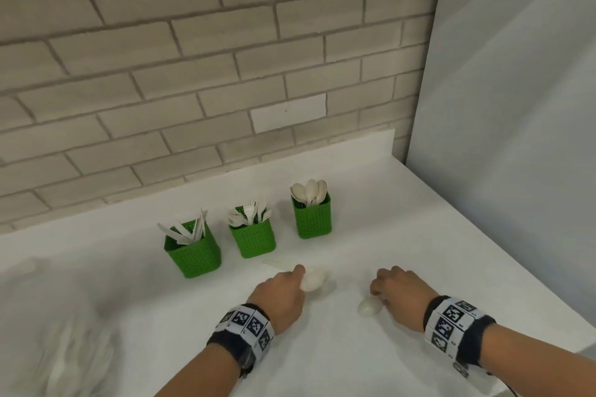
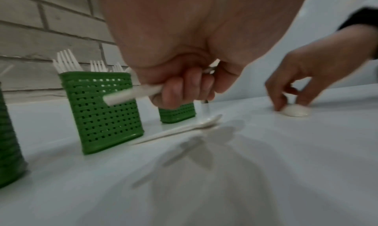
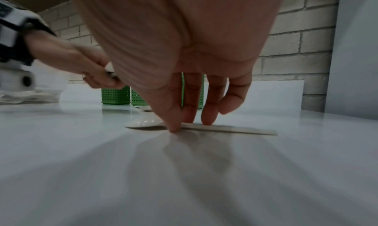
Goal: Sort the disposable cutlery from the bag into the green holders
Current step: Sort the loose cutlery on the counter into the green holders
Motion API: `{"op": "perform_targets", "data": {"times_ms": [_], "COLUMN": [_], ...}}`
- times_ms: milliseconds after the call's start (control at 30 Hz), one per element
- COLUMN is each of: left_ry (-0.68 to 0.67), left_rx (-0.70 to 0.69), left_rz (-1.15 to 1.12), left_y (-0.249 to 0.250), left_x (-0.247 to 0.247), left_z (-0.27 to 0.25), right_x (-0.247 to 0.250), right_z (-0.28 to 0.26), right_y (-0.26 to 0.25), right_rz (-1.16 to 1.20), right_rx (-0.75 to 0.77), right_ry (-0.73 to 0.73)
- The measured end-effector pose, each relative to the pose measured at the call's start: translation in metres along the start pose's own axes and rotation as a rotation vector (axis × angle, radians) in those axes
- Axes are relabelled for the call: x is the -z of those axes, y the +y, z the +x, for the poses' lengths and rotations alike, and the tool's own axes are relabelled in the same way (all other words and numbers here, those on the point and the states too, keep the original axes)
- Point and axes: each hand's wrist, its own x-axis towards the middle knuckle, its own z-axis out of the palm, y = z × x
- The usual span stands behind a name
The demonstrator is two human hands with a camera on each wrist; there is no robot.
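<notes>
Three green holders stand in a row: knives on the left, forks in the middle, spoons on the right. My left hand is in front of the fork holder, fingers curled round the handle of a white spoon. A spoon bowl shows beside its fingers. Another spoon lies on the table under that hand. My right hand reaches down to a third spoon lying flat. Its thumb and fingertips pinch the handle from both sides.
A crumpled clear plastic bag lies at the left of the white table. A brick wall runs behind the holders and a grey panel closes the right side. The table's right edge is near my right wrist.
</notes>
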Motion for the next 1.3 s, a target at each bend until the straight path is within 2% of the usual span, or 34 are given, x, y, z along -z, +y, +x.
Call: {"op": "perform_targets", "data": {"times_ms": [100,267,467,567,667,767,867,1033,1133,1300], "left_ry": [0.091,0.021,0.099,0.117,0.167,0.216,0.359,0.458,0.493,0.570], "left_rx": [0.051,0.112,0.112,0.074,0.053,0.003,0.036,0.083,0.129,0.190], "left_rz": [0.064,0.164,0.229,0.220,0.020,-0.369,-0.626,-0.774,-0.841,-0.949], "left_y": [-0.010,-0.016,-0.018,-0.013,-0.007,-0.005,-0.005,-0.012,-0.021,-0.035], "left_x": [0.006,-0.007,-0.019,-0.020,-0.014,-0.005,0.007,0.013,0.009,-0.002], "left_z": [0.023,0.046,0.047,0.034,0.010,-0.015,-0.034,-0.058,-0.063,-0.067], "right_x": [-0.002,0.000,-0.002,-0.001,0.009,0.031,0.072,0.159,0.184,0.178], "right_z": [-0.003,-0.009,-0.019,-0.023,-0.025,-0.021,-0.008,0.039,0.087,0.143], "right_y": [-0.006,-0.013,-0.024,-0.030,-0.039,-0.054,-0.071,-0.082,-0.076,-0.066], "right_rz": [-0.017,-0.034,-0.018,0.114,0.357,0.572,0.735,0.786,0.843,0.868], "right_rx": [-0.007,-0.008,-0.007,0.002,0.039,0.066,0.061,0.073,-0.002,-0.126], "right_ry": [-0.003,0.005,0.007,0.034,0.140,0.267,0.408,0.687,0.697,0.689]}}
